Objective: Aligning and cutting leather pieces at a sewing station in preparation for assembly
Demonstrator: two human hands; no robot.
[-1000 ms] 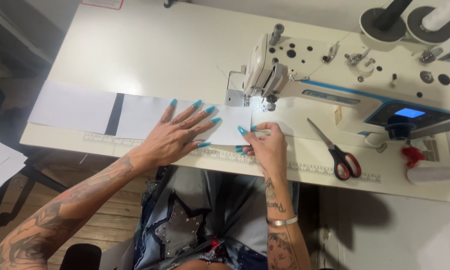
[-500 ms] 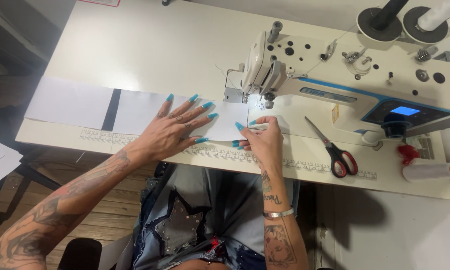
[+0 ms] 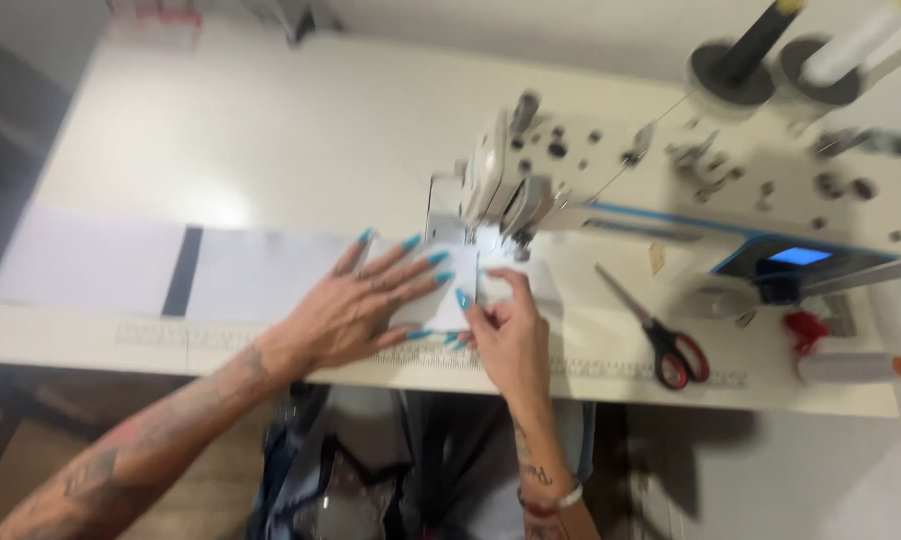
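Head view, blurred. White fabric strip [image 3: 271, 275] lies flat on worktop [image 3: 271, 130], right end under head of sewing machine [image 3: 611, 190]. Risk: fingertips close to needle area; slip of fabric could skew seam or nick finger. Left hand [image 3: 356, 310] just left of machine head, palm down, fingers spread, pressing fabric. Right hand [image 3: 511, 335] in front of machine head, grip pinching fabric edge. Scissors [image 3: 661, 335] right of machine head, apart from hands.

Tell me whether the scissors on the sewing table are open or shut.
Shut, as far as the blur allows: the scissors lie flat on the table, blades together in one line, red handles side by side, right of the right hand.
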